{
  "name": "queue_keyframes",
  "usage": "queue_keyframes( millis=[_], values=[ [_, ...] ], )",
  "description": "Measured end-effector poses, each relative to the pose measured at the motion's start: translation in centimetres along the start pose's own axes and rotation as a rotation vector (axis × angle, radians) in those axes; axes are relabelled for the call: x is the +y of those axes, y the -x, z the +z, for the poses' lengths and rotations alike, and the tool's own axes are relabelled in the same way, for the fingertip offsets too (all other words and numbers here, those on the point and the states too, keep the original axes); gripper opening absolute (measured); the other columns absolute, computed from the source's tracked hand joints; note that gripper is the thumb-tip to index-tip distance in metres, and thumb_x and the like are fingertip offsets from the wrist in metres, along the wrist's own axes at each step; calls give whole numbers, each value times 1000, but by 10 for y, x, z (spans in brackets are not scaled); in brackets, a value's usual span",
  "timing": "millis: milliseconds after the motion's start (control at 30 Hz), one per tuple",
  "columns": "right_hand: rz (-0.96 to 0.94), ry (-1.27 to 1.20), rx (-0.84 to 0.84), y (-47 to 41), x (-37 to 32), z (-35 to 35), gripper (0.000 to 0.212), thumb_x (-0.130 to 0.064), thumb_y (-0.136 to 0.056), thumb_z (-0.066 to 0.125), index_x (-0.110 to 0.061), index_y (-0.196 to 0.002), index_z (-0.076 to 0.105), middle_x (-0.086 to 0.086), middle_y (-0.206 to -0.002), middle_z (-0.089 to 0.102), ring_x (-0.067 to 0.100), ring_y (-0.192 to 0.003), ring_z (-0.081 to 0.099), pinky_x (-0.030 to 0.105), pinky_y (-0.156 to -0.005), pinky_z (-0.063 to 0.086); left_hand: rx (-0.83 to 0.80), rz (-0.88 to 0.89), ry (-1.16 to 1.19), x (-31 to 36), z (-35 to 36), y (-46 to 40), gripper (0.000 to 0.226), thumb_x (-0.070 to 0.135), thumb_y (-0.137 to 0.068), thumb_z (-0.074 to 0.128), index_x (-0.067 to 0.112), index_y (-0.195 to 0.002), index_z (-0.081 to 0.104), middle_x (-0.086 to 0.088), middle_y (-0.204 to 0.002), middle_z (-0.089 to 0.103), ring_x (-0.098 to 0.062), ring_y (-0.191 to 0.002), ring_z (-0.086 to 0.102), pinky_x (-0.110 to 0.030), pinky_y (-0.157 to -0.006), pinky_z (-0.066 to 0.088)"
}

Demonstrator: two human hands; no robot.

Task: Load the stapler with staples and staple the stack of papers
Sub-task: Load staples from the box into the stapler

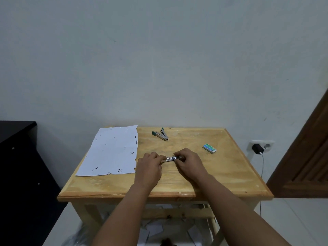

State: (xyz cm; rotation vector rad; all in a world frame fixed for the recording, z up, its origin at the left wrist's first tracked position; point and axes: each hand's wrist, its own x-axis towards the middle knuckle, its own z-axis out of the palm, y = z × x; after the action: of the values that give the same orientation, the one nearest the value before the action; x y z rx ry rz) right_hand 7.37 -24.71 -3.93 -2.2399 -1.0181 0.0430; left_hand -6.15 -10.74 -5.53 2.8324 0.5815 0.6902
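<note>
1. A wooden table (221,174) is seen from above against a pale wall; every place below is given from it.
2. A stack of papers (111,151) lies flat on the table's left part, its far-left corner overhanging the edge.
3. The left hand (149,167) and the right hand (190,164) are held close together over the table's middle, both curled round a slim metal stapler (169,159). Its left end is gripped by the left hand and its right end is pinched by the right-hand fingers.
4. The stapler's long axis runs left to right between the two hands, tilted slightly up toward the right. Whether its magazine is open cannot be told.
5. A green-handled staple remover (160,134) lies near the table's far edge, beyond the hands.
6. A small staple box (209,148) lies on the table's right part, nearer the right hand, which is judged the likelier one to fetch staples.
7. Loading is judged still unfinished, and the papers lie untouched.
</note>
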Motion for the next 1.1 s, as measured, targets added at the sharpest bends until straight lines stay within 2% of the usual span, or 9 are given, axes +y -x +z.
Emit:
queue_keyframes(
  millis=[133,267,333,433,600,667,800,933,1100],
  values=[
    [-5,3,-10,-1,1,2,31,-26,-100,67,-20,-130,73,-3,-117,65,15,-106,59,35,-96,53,-78,121,-213,-9,-20,-5,47,26,-99,56,30,-145,50,3,-136,64,-26,-122,55,-45,-102,42],
    [-10,-8,-6,-2,4,3,30,-28,-100,66,-20,-129,73,-4,-115,65,14,-105,59,36,-95,54,-150,59,-267,-31,-45,-11,45,34,-96,55,32,-141,46,5,-127,70,-26,-123,52,-46,-106,34],
    [-20,-11,4,-2,5,5,30,-28,-100,66,-20,-128,74,-4,-113,65,13,-104,59,36,-94,54,-200,30,-137,-38,-53,-17,40,33,-97,60,35,-135,49,7,-116,72,-22,-115,56,-42,-102,38],
    [-22,-26,10,0,7,5,31,-28,-100,67,-20,-129,74,-5,-112,65,14,-103,59,36,-94,54,-222,-129,243,-37,-65,-28,41,27,-92,75,34,-126,53,8,-102,68,-19,-95,64,-32,-82,51],
    [30,-129,25,4,6,4,48,-23,-97,72,-23,-143,60,-3,-116,70,13,-103,63,35,-97,56,36,-355,719,1,-57,-27,46,16,-91,81,35,-125,56,6,-95,65,-7,-79,66,-13,-61,48],
    [52,-163,31,5,3,2,56,-22,-96,74,-26,-148,54,-2,-117,72,10,-99,63,27,-93,54,103,-402,774,15,-44,-25,47,18,-91,80,39,-125,57,9,-95,70,-3,-78,70,-22,-63,57],
    [66,-216,52,5,6,2,67,-19,-93,76,-29,-153,47,-4,-111,72,10,-94,65,23,-87,51,38,-209,360,22,-13,-23,34,29,-94,76,32,-127,71,9,-104,74,-11,-100,66,-33,-82,57],
    [95,-262,69,4,8,4,71,-20,-92,77,-32,-154,44,-6,-113,73,6,-95,67,19,-83,52,-75,7,-24,20,-4,-25,52,44,-100,63,30,-150,55,3,-125,71,-22,-113,58,-36,-86,51],
    [95,-298,81,3,10,4,62,-23,-95,75,-31,-150,49,-7,-107,75,6,-92,68,18,-80,53,-134,111,-258,20,-4,-34,49,38,-107,52,22,-153,47,-4,-136,62,-24,-116,58,-36,-87,53]
  ],
)
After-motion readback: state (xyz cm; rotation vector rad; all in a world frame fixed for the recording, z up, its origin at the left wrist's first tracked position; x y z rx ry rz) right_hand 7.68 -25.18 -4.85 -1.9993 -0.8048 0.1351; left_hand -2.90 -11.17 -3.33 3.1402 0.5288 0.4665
